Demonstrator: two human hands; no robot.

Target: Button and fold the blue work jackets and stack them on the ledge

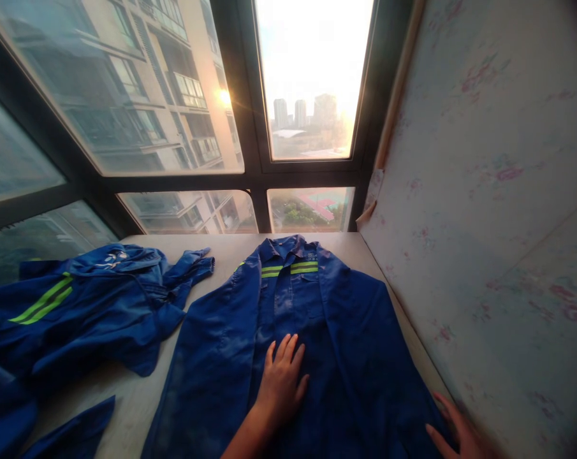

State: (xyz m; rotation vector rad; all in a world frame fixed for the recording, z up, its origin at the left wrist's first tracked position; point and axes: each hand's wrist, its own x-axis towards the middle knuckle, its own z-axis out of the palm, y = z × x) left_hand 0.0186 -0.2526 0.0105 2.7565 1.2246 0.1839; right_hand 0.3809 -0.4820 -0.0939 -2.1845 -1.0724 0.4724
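Observation:
A blue work jacket [365,331] with yellow-green reflective stripes lies spread out front side up, its collar toward the window. My left hand [283,376] rests on the middle of its front, fingers stretched out and slightly apart. At the lower right, my right hand [453,427] is at the jacket's right edge, thumb and fingers apart around the cloth's border. Whether any fabric is between those fingers is not clear. Part of the right hand is cut off by the frame's bottom.
More blue work clothing [101,319] with a reflective stripe lies crumpled on the left of the pale sill [139,392]. Dark-framed windows [257,182] rise behind. A flower-patterned wall [460,274] bounds the right side, close to the jacket.

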